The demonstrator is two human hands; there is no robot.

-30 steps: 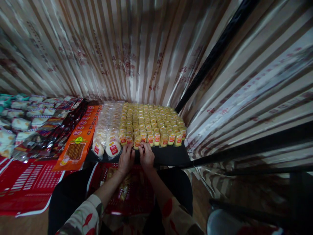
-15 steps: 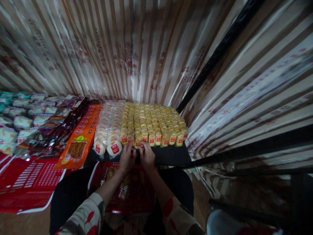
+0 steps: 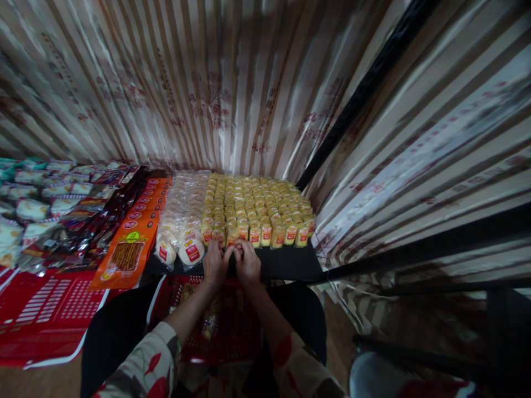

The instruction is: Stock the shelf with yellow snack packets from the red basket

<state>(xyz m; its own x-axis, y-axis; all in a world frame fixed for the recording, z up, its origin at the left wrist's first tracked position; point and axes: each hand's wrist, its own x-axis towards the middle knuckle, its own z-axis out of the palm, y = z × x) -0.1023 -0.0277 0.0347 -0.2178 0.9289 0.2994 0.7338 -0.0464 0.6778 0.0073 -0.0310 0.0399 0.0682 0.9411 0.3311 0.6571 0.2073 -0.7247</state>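
Rows of small yellow wrapped cakes with red labels stand packed together on a black shelf. At the front edge, my left hand has its fingers bent against the lowest packets, its thumb pointing right. My right hand is close beside it, fingertips curled at the bottom of a front wrapped cake. The two hands nearly touch, with that packet between their fingertips. Left of the yellow rows lie two columns of round white pastries in clear wrappers.
Orange snack packets, dark shiny packets and white bags lie to the left. One red basket stands below them; another red basket holding wrapped items is under my forearms. Black frame bars and striped curtain enclose the shelf.
The view has shifted slightly. My left thumb has moved toward my right fingertips, and the left fingers now rest further left against the front packets.
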